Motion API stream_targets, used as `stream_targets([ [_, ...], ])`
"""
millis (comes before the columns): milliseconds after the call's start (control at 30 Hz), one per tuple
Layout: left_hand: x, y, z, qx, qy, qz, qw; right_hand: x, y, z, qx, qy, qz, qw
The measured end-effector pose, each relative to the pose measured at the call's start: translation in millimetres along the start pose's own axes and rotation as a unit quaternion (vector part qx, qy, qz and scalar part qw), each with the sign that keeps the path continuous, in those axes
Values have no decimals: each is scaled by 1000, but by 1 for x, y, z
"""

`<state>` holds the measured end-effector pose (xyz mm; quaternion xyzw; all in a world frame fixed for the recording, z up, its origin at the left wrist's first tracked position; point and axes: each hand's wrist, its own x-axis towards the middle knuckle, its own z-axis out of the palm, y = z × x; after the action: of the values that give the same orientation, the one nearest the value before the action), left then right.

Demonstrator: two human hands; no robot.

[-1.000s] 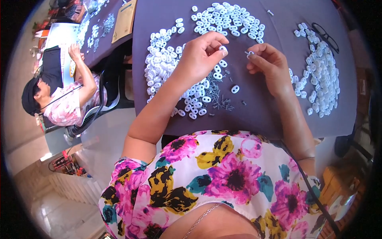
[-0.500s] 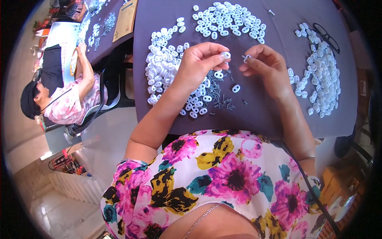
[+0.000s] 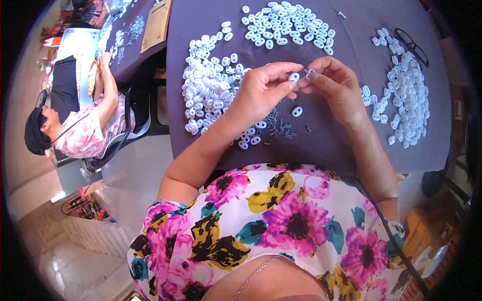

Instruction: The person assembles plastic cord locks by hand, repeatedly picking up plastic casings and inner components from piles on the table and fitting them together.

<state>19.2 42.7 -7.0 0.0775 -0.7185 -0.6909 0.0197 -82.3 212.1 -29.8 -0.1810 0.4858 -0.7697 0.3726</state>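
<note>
The left hand (image 3: 262,93) pinches a white oval piece (image 3: 294,77) between nearly closed fingers; the right hand (image 3: 335,88) grips a small pale part (image 3: 309,73) in similar way. Both are above the tabletop (image 3: 321,148), close together. The step appears to be bringing them together; the next move calls for careful alignment.
</note>
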Motion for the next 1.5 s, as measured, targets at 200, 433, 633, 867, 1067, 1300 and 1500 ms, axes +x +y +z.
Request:
stream_targets([
  [200, -2, 7, -4, -112, -15, -71, 991, -3, -3, 0, 2, 9, 5, 1000],
  [433, -2, 3, -7, -131, -23, -41, 990, -3, -5, 0, -19, -3, 5, 1000],
  [633, -1, -1, -7, -113, 26, -58, 992, -2, -5, 0, -23, -6, 12, 1000],
  [867, -2, 5, -7, -103, 65, -54, 991, -3, -5, 3, -31, 1, 15, 999],
  [1067, -4, 6, -5, -65, 18, -36, 997, -3, -4, 3, -41, -3, 18, 999],
  [1300, -4, 4, -2, -43, -8, -27, 999, -3, -3, 5, -57, -15, 10, 998],
  [1500, -4, 3, 0, -50, -6, -25, 998, -4, -3, 5, -68, -19, 12, 997],
])
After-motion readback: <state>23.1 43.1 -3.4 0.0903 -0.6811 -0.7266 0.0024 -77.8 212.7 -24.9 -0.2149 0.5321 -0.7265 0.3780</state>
